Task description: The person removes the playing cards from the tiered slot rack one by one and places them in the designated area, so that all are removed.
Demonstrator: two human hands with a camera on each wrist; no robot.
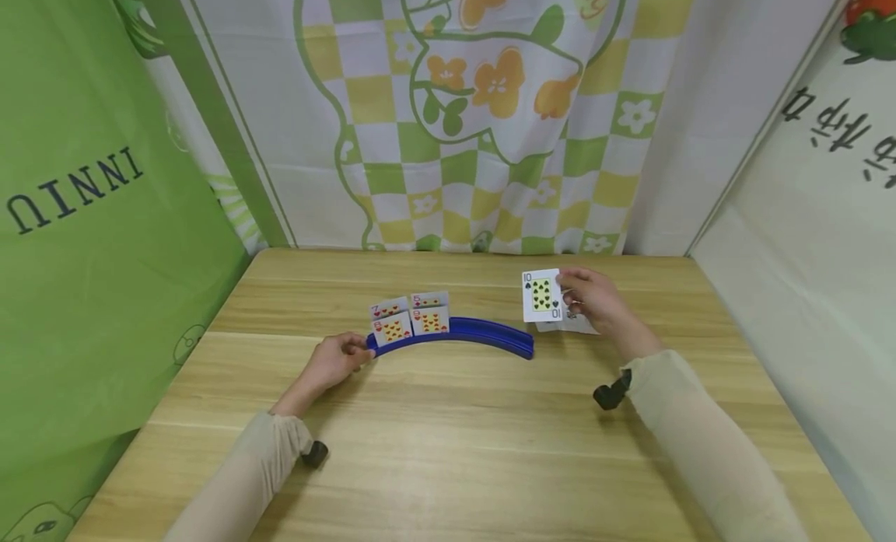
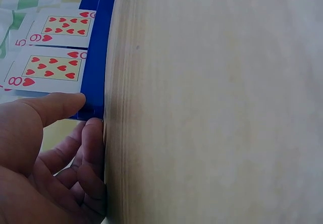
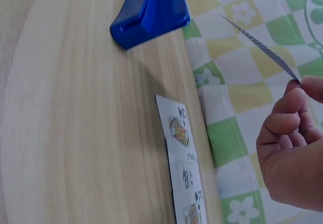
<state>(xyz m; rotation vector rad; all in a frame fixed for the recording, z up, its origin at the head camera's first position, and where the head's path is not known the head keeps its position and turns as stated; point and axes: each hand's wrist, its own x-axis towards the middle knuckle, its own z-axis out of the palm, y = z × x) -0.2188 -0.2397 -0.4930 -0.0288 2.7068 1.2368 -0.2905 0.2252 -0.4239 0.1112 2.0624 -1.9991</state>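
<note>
A curved blue card holder stands on the table. At its left end are playing cards in two rows: an eight of hearts and a nine of hearts in front, a seven and a five behind. My left hand pinches the holder's left end between thumb and fingers. In my right hand, a ten of spades is pinched by its edge, raised beside the holder's right end; the right wrist view shows this card edge-on.
Under and behind my right hand, several face-up cards lie overlapping on the wooden table. A patterned curtain hangs behind the table's far edge. A green cloth stands at the left, a pale one at the right.
</note>
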